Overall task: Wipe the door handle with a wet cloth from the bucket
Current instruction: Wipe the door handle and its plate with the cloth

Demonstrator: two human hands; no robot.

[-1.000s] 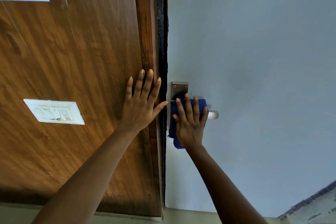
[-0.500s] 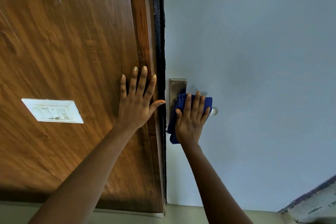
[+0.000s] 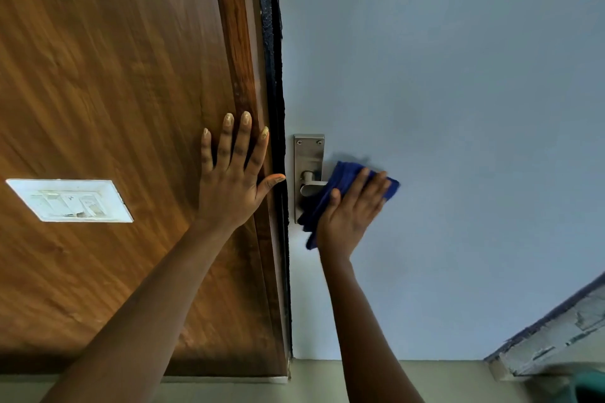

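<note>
A metal door handle [image 3: 308, 180] on a steel backplate [image 3: 308, 150] sits at the left edge of a pale blue door [image 3: 442, 108]. My right hand [image 3: 350, 216] presses a dark blue cloth [image 3: 340, 177] over the lever's outer end, which is hidden under it. The lever's base near the plate shows bare. My left hand [image 3: 234, 180] lies flat with fingers spread on the brown wooden frame panel [image 3: 114, 91], just left of the door's dark edge. The bucket's teal rim [image 3: 589, 384] barely shows at the bottom right corner.
A white switch plate [image 3: 70, 199] is set in the wooden panel at the left. A dark seal strip [image 3: 271, 42] runs down between frame and door. A chipped grey ledge [image 3: 553, 337] juts in at the lower right. Beige floor lies below.
My right hand has slid the cloth to the right along the lever, uncovering the handle's base and backplate. My left hand stays flat on the wood.
</note>
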